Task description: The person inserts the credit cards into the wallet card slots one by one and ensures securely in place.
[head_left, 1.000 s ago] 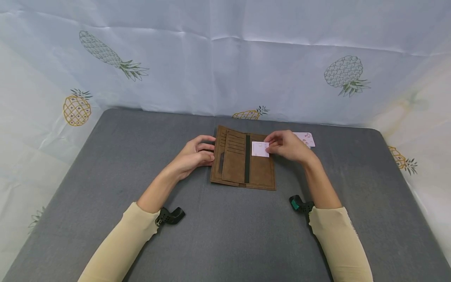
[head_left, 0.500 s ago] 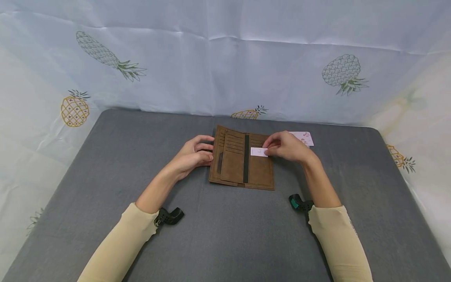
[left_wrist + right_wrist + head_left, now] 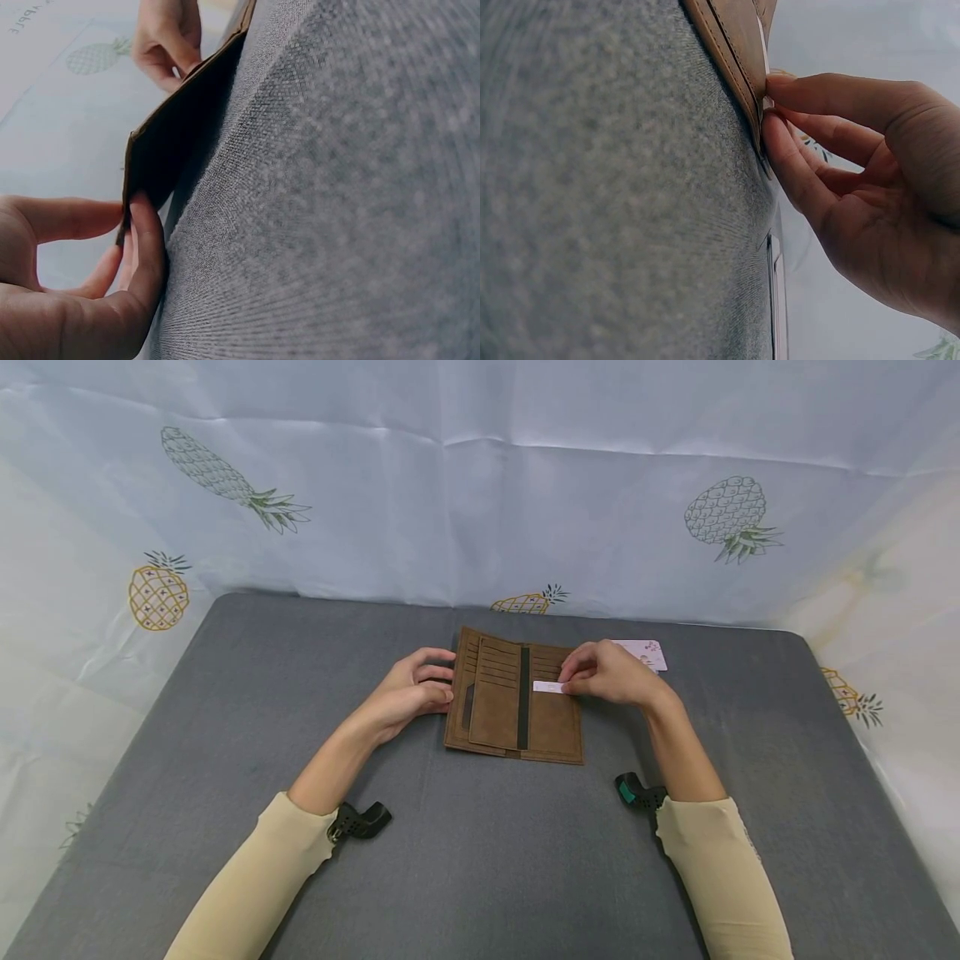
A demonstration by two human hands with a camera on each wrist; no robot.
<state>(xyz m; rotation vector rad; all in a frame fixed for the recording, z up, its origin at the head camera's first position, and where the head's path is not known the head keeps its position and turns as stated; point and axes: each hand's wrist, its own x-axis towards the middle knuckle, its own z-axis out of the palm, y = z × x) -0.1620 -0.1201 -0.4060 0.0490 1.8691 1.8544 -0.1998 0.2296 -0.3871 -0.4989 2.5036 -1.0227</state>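
Observation:
A brown bifold wallet [image 3: 495, 714] lies spread on the table, its left flap raised and card slots showing on both halves. My left hand [image 3: 412, 687] grips the left flap's outer edge; the left wrist view has thumb and fingers on either side of that edge. On the right half, a white card [image 3: 548, 687] shows only as a narrow strip above a slot, its lower part hidden inside the wallet. Thumb and fingers of my right hand [image 3: 611, 672] pinch the card's right end. The right wrist view has those fingertips right at the wallet's edge.
Pink-and-white cards [image 3: 647, 653] lie on the grey table [image 3: 480, 860] just beyond my right hand, partly covered by it. A white curtain with pineapple prints [image 3: 480, 510] hangs behind the table's far edge.
The white card has slid down into the slot on the wallet's right half, so much less of it shows. My right hand moved slightly with it; the left hand keeps its hold.

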